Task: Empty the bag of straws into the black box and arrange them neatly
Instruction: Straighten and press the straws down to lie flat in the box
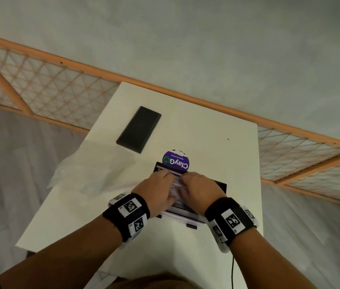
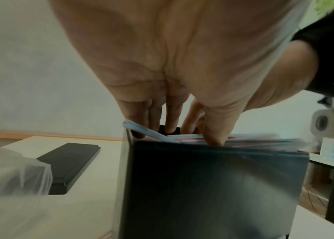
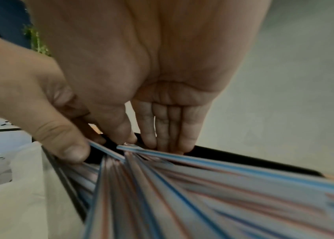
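The white table (image 1: 217,130) carries every item, and the black box (image 2: 213,186) standing near its front edge serves as the reference for all positions. A clear plastic bag (image 1: 94,170) lies flat and crumpled to the left of the box, partly overhanging the table's left edge. A flat black lid (image 1: 139,129) lies beyond and to the left of the box, well apart from it and just past the bag. A round purple tub (image 1: 176,160) with white lettering sits directly behind the box, close against its far wall. The striped straws (image 3: 203,186) lie lengthwise inside the box, filling it to the rim; several ends rise slightly above the far wall. The left hand (image 1: 154,191) is over the left half of the box with its fingers (image 2: 172,116) extended downward into the straws and its thumb pressing on the top layer at the near wall. The right hand (image 1: 201,189) is over the right half, its fingers (image 3: 166,127) straight and held together, tips resting on the straws at the far wall. The two hands touch above the middle of the box.
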{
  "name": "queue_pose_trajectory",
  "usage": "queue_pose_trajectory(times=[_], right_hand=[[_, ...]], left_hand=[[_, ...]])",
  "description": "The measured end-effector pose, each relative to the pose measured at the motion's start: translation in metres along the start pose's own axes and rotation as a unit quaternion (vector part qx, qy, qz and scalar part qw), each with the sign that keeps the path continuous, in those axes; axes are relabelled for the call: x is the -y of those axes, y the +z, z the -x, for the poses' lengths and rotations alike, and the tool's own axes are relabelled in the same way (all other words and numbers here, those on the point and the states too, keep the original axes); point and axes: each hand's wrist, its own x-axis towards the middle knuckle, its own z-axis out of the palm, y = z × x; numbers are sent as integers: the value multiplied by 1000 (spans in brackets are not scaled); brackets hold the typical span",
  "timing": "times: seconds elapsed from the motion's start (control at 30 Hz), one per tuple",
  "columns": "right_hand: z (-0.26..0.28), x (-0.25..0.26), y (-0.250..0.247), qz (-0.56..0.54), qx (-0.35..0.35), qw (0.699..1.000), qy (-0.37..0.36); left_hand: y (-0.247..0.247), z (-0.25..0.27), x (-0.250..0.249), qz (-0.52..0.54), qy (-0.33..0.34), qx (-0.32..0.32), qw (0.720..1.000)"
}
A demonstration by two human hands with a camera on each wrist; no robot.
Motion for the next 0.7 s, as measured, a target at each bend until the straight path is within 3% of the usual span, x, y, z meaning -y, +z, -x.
queue_pose_trajectory(times=[0.23,0.47,0.7], right_hand=[[-10,8,2,17,145,986,76],[-38,6,-8,-24,244,965,97],[-32,-2,-9,-102,230,967,50]], left_hand=[[10,5,7,3,37,3,999],[19,4,8,-63,79,8,995],[19,9,9,-13,64,2,998]])
